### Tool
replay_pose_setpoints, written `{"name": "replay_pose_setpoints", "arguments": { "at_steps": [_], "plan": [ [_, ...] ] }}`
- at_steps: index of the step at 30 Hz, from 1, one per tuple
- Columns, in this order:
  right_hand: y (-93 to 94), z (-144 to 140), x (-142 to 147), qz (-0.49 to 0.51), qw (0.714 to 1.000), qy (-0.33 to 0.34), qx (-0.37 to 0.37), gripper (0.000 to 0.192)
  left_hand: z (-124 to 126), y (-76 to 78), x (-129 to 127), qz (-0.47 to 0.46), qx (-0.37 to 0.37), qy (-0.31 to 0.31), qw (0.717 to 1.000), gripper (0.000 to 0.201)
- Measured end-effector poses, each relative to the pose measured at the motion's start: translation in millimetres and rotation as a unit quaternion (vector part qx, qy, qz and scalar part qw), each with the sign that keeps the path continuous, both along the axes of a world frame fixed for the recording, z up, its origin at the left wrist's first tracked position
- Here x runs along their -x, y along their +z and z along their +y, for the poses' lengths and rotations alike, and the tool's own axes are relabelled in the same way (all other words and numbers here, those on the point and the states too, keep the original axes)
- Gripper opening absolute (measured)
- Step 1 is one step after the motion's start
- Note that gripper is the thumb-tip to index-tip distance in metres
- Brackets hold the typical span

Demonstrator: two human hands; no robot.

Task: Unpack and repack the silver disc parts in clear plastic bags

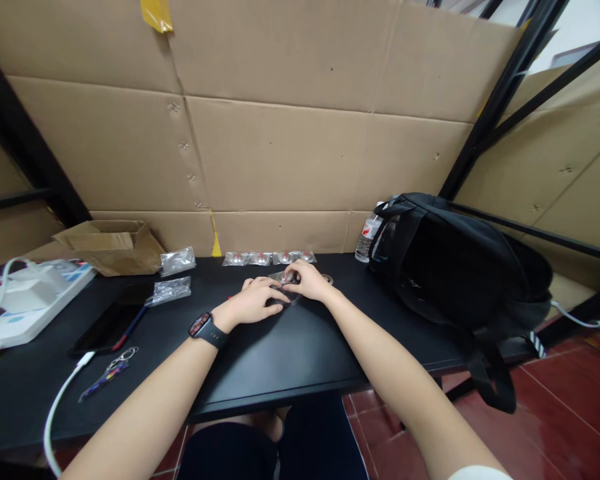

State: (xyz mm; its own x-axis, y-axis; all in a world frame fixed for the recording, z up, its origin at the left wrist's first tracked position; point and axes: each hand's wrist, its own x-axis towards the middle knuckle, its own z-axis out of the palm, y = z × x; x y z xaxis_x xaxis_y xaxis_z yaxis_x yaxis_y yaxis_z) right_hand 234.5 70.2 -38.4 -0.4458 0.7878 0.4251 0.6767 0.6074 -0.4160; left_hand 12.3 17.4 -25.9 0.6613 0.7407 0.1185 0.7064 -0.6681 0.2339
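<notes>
My left hand (253,300) rests low over the black table, fingers stretched out, their tips at the edge of a small clear plastic bag (276,276). Close beside it, my right hand (307,280) has its thumb and fingers pinched together on that bag, where a small reddish spot shows. The fingers partly hide the bag, so its contents are unclear. Behind the hands, several small clear packets (260,259) with red marks lie in a row along the cardboard wall. A ring-shaped roll (328,279), perhaps tape, lies just right of my right hand.
On the left are a brown paper bag (115,247), clear plastic bags (171,291), a dark phone or tablet (113,320), a keyring (107,375) and a white power strip (40,303). A black backpack (465,260) and a water bottle (365,240) stand right.
</notes>
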Motion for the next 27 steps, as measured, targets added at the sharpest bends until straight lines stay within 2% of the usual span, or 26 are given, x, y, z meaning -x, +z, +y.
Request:
{"name": "replay_pose_setpoints", "arguments": {
  "at_steps": [2, 4, 8, 10, 12, 14, 21, 23, 25, 27],
  "plan": [
    [4.4, 1.2, -9.2, 0.031, 0.998, 0.060, 0.011, 0.015, -0.2, 1.8, 2.2, -0.026, -0.015, 0.009, 1.000, 0.041],
    [7.5, 1.3, -18.1, 0.048, 0.996, 0.075, 0.021, 0.009, 1.5, 0.7, 2.9, -0.054, -0.033, 0.042, 0.997, 0.047],
    [6.0, 0.6, -24.8, 0.020, 0.994, 0.097, 0.054, 0.031, 9.9, -6.3, -0.5, -0.070, -0.081, 0.100, 0.989, 0.025],
    [4.0, 1.2, -23.6, 0.012, 0.993, 0.101, 0.052, 0.021, 14.1, -8.7, -1.8, -0.073, -0.083, 0.106, 0.988, 0.013],
    [3.1, 2.3, -22.5, 0.016, 0.994, 0.097, 0.048, 0.006, 17.0, -8.9, -0.9, -0.087, -0.078, 0.118, 0.986, 0.012],
    [3.3, 4.0, -22.8, 0.033, 0.994, 0.083, 0.061, 0.002, 18.7, -7.4, 1.8, -0.110, -0.072, 0.142, 0.981, 0.013],
    [-4.4, 8.6, -19.4, 0.176, 0.968, 0.033, 0.173, 0.016, 18.5, -4.4, 4.5, -0.201, 0.021, 0.198, 0.959, 0.016],
    [-7.1, 6.7, -16.4, 0.181, 0.968, 0.000, 0.173, 0.029, 16.2, -4.2, 1.3, -0.213, 0.027, 0.214, 0.953, 0.023],
    [-7.5, 3.5, -14.3, 0.160, 0.974, -0.018, 0.161, 0.042, 13.3, -3.6, -1.7, -0.207, 0.017, 0.216, 0.954, 0.039],
    [-5.7, 0.5, -13.2, 0.120, 0.983, -0.006, 0.142, 0.042, 10.8, -3.5, -3.7, -0.181, 0.001, 0.200, 0.963, 0.049]
  ]
}}
